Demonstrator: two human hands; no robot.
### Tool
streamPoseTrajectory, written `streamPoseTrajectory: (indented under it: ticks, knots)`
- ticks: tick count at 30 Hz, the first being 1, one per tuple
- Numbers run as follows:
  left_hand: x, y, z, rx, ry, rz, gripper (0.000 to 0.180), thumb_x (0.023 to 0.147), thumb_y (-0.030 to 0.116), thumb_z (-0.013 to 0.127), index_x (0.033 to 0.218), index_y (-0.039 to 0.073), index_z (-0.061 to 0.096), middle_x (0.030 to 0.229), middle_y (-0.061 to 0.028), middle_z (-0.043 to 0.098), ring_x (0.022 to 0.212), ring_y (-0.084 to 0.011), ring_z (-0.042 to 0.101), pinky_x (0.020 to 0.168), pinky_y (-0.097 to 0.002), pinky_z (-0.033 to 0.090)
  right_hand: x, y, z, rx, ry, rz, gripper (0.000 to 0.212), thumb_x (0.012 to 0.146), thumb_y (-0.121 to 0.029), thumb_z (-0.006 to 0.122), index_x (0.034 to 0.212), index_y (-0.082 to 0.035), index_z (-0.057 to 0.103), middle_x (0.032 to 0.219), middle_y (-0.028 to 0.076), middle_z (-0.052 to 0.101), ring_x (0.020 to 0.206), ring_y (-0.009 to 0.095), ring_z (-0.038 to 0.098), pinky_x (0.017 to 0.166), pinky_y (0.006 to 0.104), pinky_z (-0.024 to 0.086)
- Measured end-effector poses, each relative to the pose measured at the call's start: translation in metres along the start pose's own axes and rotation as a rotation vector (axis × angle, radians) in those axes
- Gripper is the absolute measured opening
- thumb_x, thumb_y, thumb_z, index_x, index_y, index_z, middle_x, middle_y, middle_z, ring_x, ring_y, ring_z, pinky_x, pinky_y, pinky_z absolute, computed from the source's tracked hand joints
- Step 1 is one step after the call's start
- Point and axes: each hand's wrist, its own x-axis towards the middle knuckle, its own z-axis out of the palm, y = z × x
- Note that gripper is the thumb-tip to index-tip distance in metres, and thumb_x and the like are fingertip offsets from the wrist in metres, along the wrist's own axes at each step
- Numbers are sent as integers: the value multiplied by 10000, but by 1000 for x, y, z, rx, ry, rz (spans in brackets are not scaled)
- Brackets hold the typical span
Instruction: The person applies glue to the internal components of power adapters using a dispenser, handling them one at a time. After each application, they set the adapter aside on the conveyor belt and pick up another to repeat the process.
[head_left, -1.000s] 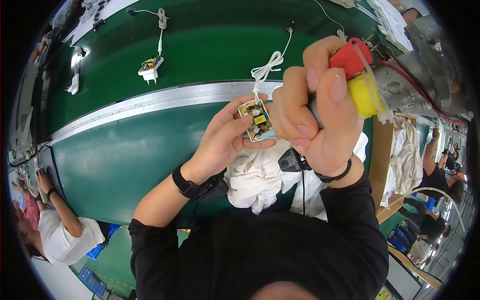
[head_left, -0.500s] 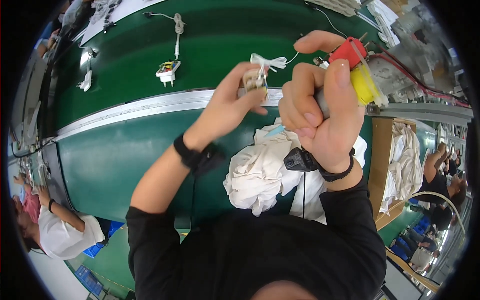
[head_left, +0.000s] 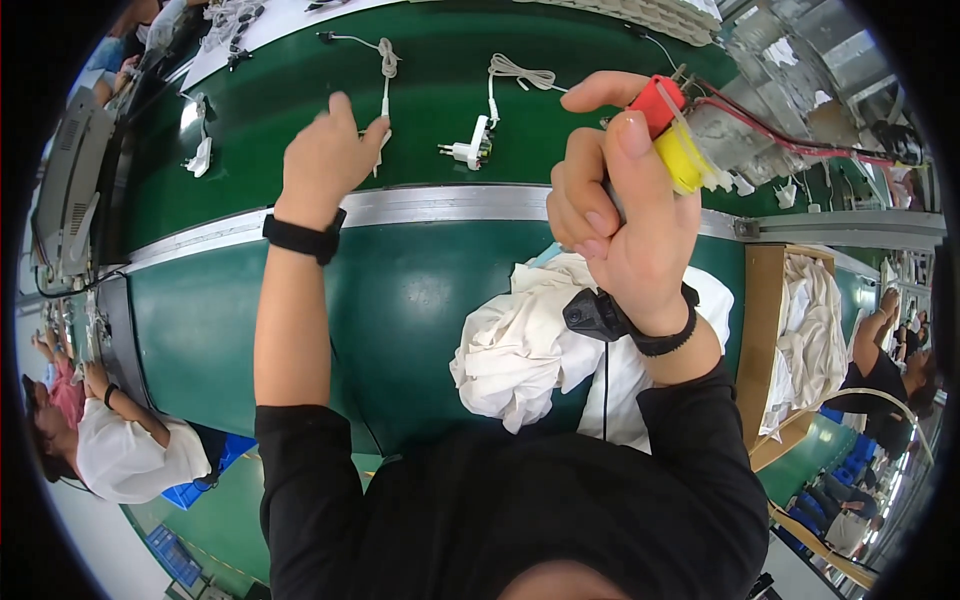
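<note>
My right hand (head_left: 630, 200) is closed round a hand-held tool (head_left: 682, 160) with a red part, a yellow band and red and black wires. A light-blue pointed tip (head_left: 546, 254) shows below the fist, above the white cloth. Over the green belt, my left hand (head_left: 325, 165) has its thumb and forefinger apart. It covers most of a white charger, whose cable (head_left: 386, 85) runs up behind it. Right of that hand lies another white plug charger (head_left: 470, 148), prongs to the left, beside its bundled cable (head_left: 522, 72).
A third charger (head_left: 200, 155) lies farther left on the belt. White cloth (head_left: 525, 345) is heaped before me, and more fills a cardboard box (head_left: 762, 340) at right. A metal rail (head_left: 420, 204) edges the belt. A co-worker in white (head_left: 140, 455) sits at left.
My left hand has let go of the charger it held, which now lies on the belt, and has moved left over another one. The belt's chargers have shifted right. The tool moved slightly left.
</note>
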Motion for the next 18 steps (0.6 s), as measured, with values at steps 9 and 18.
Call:
streamPoseTrajectory:
  ticks: [9, 18]
  knots:
    - [-33, 25, 19, -1547, -342, -597, 264, 882, 233, 556, 1045, 34, 494, 906, -81, 630, 682, -88, 553, 553, -213, 426, 1, 6, -6, -17, 4, -21, 332, 967, -327, 395, 1097, -23, 423, 507, -27, 316, 389, 38, 273, 376, 211, 228]
    - [-119, 95, -14, -2094, -820, -576, 378, 907, 60, 472, 1261, 42, 339, 1151, -123, 551, 1055, -175, 563, 655, -260, 547, 2, 13, -11, 170, -8, -2, 229, 933, -227, 498, 1041, -28, 468, 536, -33, 392, 426, 24, 319, 396, 198, 262]
